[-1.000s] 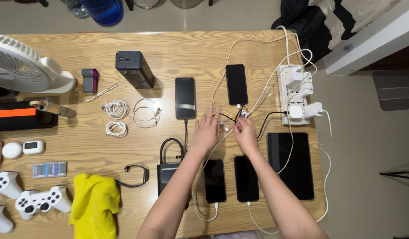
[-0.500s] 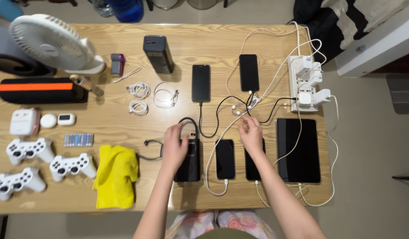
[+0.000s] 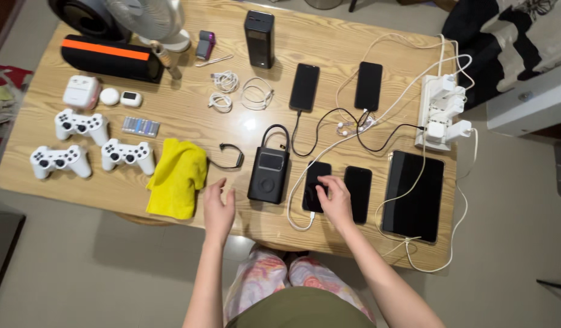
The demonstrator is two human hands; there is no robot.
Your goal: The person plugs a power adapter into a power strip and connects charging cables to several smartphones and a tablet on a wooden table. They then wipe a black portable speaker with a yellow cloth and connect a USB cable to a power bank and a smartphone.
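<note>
- Far left: a black cylinder speaker [image 3: 110, 58] carries an orange stripe along its top; near it sit a pale pink box [image 3: 81, 92] and three white game controllers [image 3: 80, 123].
- A clear strip pack of batteries [image 3: 141, 126] lies right of the controllers; its print is too small to tell.
- The yellow cloth [image 3: 178, 177] lies bunched at the near edge.
- The left hand [image 3: 218, 206] rests open at the table's near edge, fingers apart, holding nothing, between the cloth and the black power unit [image 3: 269, 168].
- The right hand [image 3: 335, 199] lies on the near black phone [image 3: 316, 186], fingertips spread on its screen, not clamped; the phone lies flat with a white cable [image 3: 299, 222] plugged into its near end.
- The step looks like tending the charging phones; pressing the screen calls for a light touch.
- Far right: a white power strip [image 3: 439, 112] crowded with white plugs.
</note>
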